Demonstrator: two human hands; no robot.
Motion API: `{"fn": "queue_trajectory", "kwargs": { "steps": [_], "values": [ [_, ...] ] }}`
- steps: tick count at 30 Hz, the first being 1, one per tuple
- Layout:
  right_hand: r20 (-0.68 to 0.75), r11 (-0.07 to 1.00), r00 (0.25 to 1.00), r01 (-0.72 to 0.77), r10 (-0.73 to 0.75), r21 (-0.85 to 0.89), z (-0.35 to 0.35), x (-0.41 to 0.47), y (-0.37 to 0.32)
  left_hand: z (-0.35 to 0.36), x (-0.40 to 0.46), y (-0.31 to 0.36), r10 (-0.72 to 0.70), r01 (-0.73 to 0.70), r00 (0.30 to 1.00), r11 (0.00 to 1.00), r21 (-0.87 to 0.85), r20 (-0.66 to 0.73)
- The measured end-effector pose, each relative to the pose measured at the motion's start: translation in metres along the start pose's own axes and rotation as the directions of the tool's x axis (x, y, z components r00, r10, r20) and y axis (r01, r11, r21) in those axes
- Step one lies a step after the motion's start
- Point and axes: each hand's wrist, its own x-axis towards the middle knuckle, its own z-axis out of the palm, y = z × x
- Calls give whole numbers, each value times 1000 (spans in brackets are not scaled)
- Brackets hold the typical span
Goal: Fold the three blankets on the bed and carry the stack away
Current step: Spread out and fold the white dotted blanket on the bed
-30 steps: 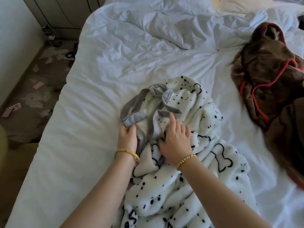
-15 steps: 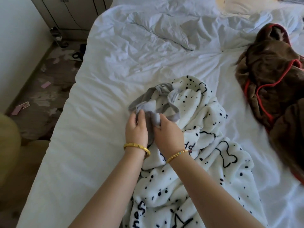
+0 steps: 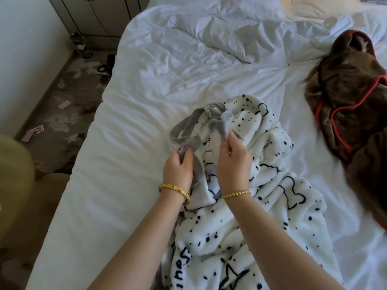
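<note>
A white blanket with black dots and a grey border (image 3: 270,208) lies crumpled on the near middle of the bed (image 3: 129,143). My left hand (image 3: 178,170) pinches the grey border at its left end. My right hand (image 3: 233,164) pinches the same grey border a little to the right, lifting it slightly. A brown blanket with red trim (image 3: 351,95) lies heaped at the bed's right side. A third blanket is not clearly visible.
A rumpled white duvet (image 3: 209,36) covers the far half of the bed, with a pillow (image 3: 314,7) at the top right. Left of the bed is patterned floor (image 3: 62,114) with scattered cards, a cabinet (image 3: 94,15) and a yellow-green seat (image 3: 14,174).
My hands came together on the grey border, then drew apart along it. The right hand went from resting flat on the blanket to pinching the border and lifting it.
</note>
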Motion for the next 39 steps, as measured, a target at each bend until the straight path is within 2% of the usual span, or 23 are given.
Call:
{"fn": "queue_trajectory", "kwargs": {
  "steps": [1, 4, 7, 10, 14, 19, 22, 24, 26, 28, 30, 31, 33, 35, 36, 37, 38, 39],
  "values": [
    [5, 998, 998, 61, -60, -28, -1, 3, -3, -1, 1, 1, -13, 13, 1000, 1000, -16, 12],
    [220, 931, 923, 346, -315, -117, 2, -5, -12, -3, 6, 8, -22, 26, 998, 998, -62, 58],
    [321, 826, 846, 508, -426, -243, 4, -19, -6, -5, 9, 13, -56, 65, 996, 990, -127, 72],
    [306, 851, 875, 456, -375, -259, 4, -23, -1, -6, 8, 12, 1, 7, 997, 994, -112, 76],
    [282, 926, 916, 339, -285, -166, 4, -22, -3, -5, 3, 10, 77, -60, 976, 994, -86, 206],
    [329, 889, 872, 429, -362, -158, 5, -22, -2, -3, 3, 9, 98, -78, 961, 993, -87, 257],
    [393, 899, 845, 428, -362, -93, 2, -27, 4, -4, 8, 6, 24, -10, 986, 996, -85, 166],
    [371, 927, 873, 367, -316, -75, -1, -27, 10, -1, 12, 3, -7, 5, 995, 1000, 13, 101],
    [287, 951, 924, 293, -253, -104, -4, -18, 17, 9, 13, -4, 40, -49, 996, 993, 111, 79],
    [175, 959, 959, 248, -223, -140, -7, 1, 24, 25, 7, -16, 99, -146, 980, 948, 282, 173],
    [129, 952, 971, 225, -201, -208, -8, 28, 27, 41, -3, -36, 53, -243, 933, 823, 514, 356],
    [172, 936, 965, 237, -197, -261, -6, 43, 30, 47, -8, -47, 3, -283, 902, 761, 584, 432],
    [405, 874, 897, 334, -179, -354, 0, 69, 35, 56, -14, -63, -53, -328, 864, 696, 639, 501],
    [666, 732, 744, 488, -63, -476, 8, 84, 44, 61, -10, -71, -66, -298, 874, 711, 637, 482],
    [716, 627, 698, 552, 13, -549, 11, 88, 51, 62, -6, -73, -71, -249, 894, 741, 623, 442],
    [713, 515, 698, 588, 67, -624, 11, 91, 57, 62, -1, -75, -80, -171, 926, 783, 598, 370],
    [670, 422, 734, 577, 107, -699, 8, 95, 64, 61, 5, -76, -103, -72, 956, 824, 563, 273],
    [593, 394, 791, 502, 151, -770, 5, 98, 70, 59, 10, -77, -129, 22, 976, 856, 516, 172]
  ]
}}
